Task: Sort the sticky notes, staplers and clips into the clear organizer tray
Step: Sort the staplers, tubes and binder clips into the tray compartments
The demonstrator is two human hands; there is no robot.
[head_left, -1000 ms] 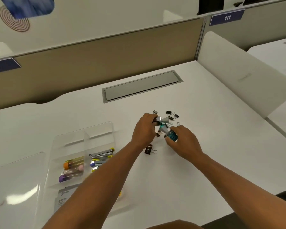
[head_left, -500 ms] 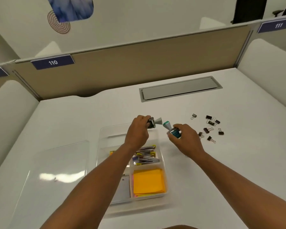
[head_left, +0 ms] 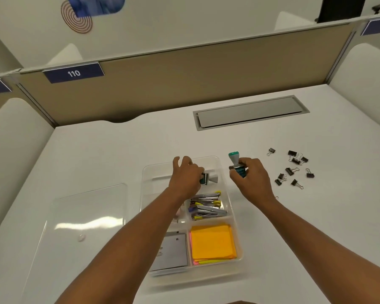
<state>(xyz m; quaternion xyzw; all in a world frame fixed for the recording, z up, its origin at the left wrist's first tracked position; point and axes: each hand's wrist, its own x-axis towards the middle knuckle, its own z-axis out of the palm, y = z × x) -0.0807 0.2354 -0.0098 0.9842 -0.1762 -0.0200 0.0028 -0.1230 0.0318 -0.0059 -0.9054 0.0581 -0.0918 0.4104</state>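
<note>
The clear organizer tray [head_left: 234, 207] lies on the white desk in front of me. My left hand [head_left: 185, 177] is over its far compartment and holds a small stamp [head_left: 208, 178] with a grey handle, lying sideways. My right hand [head_left: 250, 176] hovers just right of the tray and grips a second stamp [head_left: 236, 163] with a teal cap, upright. Staplers [head_left: 206, 208] lie in the middle right compartment. Orange sticky notes [head_left: 212, 241] fill the near right compartment. Several black binder clips [head_left: 292, 167] are scattered on the desk to the right.
A clear lid [head_left: 83, 220] lies flat left of the tray. A grey card or booklet [head_left: 172, 252] sits in the tray's near left compartment. A grey cable hatch [head_left: 250, 111] is set in the desk behind. Beige partition walls enclose the desk.
Both hands carried the stamps from the binder clip pile leftwards. The left hand is now down over the tray's far compartment; the right has stopped beside the tray.
</note>
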